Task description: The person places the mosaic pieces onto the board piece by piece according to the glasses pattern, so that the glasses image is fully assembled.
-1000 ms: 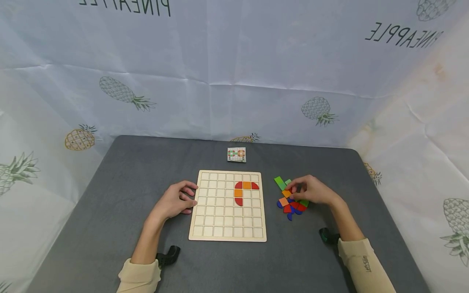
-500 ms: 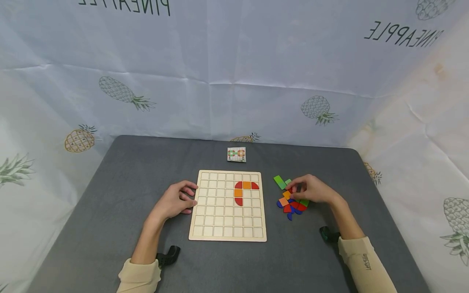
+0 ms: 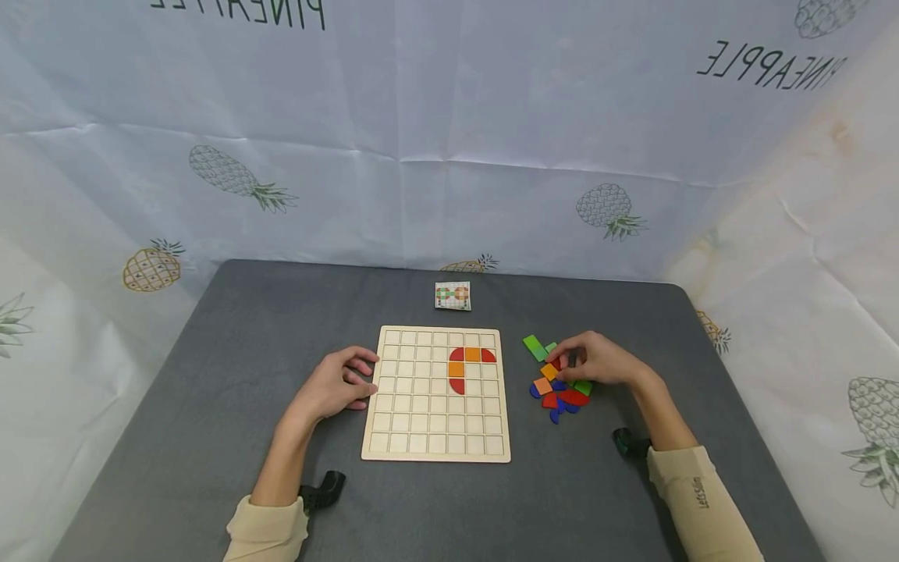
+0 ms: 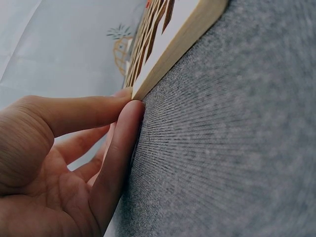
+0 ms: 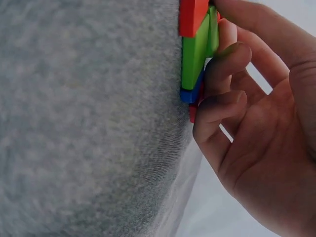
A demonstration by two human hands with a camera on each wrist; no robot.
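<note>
– The right hand [image 3: 595, 359] has edged slightly forward among the coloured pieces [image 3: 544, 386]. Is it gripping one?
– I can't tell. The left hand [image 3: 333, 384] grips the left edge of the wooden board [image 3: 428, 406], on the bench [image 3: 421, 507] beside the pieces.

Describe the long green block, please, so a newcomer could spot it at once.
On the dark grey table lies a pale wooden board with a grid. To its right, the right hand is at a pile of colourful blocks. The long green block lies at the pile's far left end, brighter and longer than the paler green block beside it.
</note>
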